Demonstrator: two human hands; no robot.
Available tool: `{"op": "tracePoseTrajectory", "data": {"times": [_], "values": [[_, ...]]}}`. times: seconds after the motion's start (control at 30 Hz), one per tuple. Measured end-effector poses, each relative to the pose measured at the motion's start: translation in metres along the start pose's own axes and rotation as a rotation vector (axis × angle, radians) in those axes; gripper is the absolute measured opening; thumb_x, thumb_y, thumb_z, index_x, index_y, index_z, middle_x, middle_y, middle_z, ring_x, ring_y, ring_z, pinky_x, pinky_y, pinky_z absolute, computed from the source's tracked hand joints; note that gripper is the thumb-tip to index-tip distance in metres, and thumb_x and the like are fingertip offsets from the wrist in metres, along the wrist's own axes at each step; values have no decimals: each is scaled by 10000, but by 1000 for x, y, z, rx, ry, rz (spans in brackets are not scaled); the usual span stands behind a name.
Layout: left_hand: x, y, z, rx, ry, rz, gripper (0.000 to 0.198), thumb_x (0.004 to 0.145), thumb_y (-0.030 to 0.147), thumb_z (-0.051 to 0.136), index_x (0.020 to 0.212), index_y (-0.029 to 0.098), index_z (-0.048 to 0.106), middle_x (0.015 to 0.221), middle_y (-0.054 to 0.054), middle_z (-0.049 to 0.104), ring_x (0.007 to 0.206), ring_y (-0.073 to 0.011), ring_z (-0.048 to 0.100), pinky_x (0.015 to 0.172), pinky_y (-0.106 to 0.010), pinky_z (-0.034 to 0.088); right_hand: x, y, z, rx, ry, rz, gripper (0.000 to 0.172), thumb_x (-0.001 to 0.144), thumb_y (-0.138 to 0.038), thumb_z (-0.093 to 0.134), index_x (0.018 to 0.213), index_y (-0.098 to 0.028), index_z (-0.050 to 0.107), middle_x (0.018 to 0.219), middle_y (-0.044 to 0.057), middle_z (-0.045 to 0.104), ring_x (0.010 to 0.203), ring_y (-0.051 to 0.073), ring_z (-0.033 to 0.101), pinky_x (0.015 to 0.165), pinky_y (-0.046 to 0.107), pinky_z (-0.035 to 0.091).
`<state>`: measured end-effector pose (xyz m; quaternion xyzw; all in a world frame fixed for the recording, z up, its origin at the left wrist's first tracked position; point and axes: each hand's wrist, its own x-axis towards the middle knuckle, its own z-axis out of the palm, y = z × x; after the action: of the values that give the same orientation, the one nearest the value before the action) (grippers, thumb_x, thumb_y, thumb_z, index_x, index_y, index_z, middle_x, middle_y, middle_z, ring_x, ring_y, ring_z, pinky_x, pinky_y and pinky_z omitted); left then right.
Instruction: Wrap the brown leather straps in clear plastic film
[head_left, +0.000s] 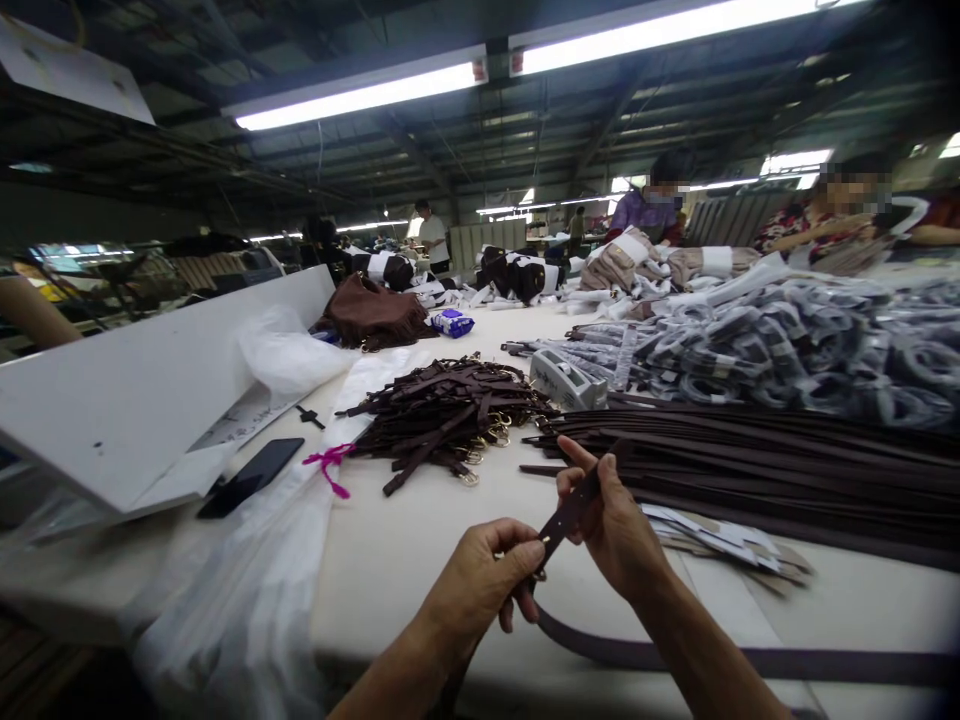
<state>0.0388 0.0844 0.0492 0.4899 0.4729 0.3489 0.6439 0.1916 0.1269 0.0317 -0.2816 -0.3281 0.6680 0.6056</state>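
Note:
A dark brown leather strap (568, 513) with punched holes runs between my two hands, held above the table. My left hand (487, 575) pinches it at a small gold-coloured buckle, thumb on top. Higher up, my right hand (615, 520) grips the strap near its end between thumb and fingers, the index finger stretched out. The rest of the strap loops down and trails right under my right forearm. Beyond my hands lies a heap of short dark straps with gold clasps (450, 405). To the right, long dark straps (772, 460) lie in a thick bundle.
Plastic-wrapped coiled straps (750, 335) pile up at the right. A grey tape dispenser (566, 380), a black phone (253, 477), clear plastic bags (247, 580), paper tags (720, 540) and a brown bag (375, 312) lie on the table. Several people work farther back.

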Motion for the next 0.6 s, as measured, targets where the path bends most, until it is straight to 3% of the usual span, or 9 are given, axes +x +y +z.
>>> {"op": "tracePoseTrajectory", "data": {"times": [0.13,0.23,0.37,0.6], "values": [[6,-2,0,-16,8,5,248,722,355,602,755,117,542,713,-11,583,428,-53,504,299,-126,276,-11,8,-6,-118,-58,54,318,832,-420,579,1051,-192,616,691,-18,564,533,74,511,469,175,424],[9,-5,-2,-18,17,34,233,730,332,594,807,114,566,729,-16,588,475,-61,513,307,-120,301,-18,13,-12,-230,-39,101,285,801,-397,630,943,-150,641,640,-5,598,522,76,547,501,178,447],[10,-11,-6,-28,35,24,269,719,302,605,915,117,598,660,18,518,497,-59,475,314,-111,321,-20,13,-18,-184,66,91,329,785,-433,634,927,-136,636,639,18,628,527,95,566,486,190,480],[15,-17,-11,-45,12,2,272,730,308,606,919,149,492,544,67,478,393,-57,458,288,-115,302,-21,16,-13,-181,49,121,296,809,-422,609,921,-148,624,655,16,641,531,95,580,487,186,503]]}}
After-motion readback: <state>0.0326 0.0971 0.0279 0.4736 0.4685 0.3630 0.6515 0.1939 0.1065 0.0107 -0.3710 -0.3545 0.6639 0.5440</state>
